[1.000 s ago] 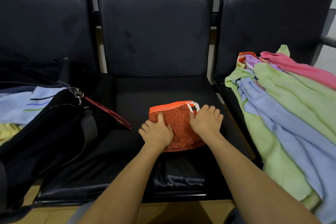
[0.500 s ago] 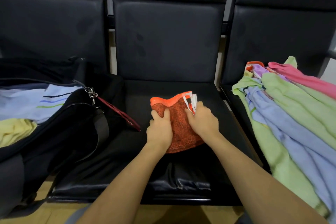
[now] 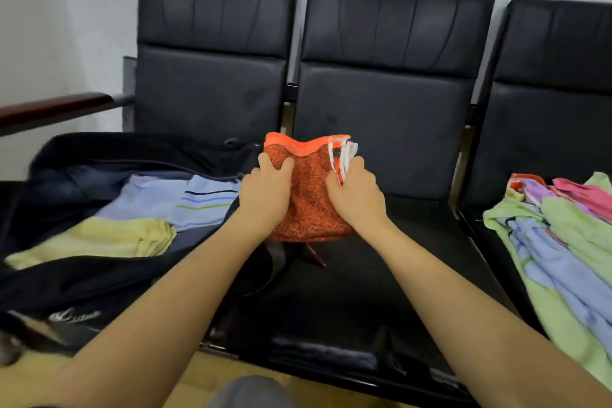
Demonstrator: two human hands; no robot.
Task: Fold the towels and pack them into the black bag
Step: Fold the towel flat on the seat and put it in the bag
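Towel (image 3: 309,205), orange and folded, is up off the seat at 12 o'clock; my left hand (image 3: 265,192) and right hand (image 3: 356,195) grip it. Bag (image 3: 82,281) at 9 holds some. More wait at 3.

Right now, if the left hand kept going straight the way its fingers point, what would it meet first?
Probably the black padded backrest behind the open black bag; the left hand grips the folded orange towel, and depth is unclear.
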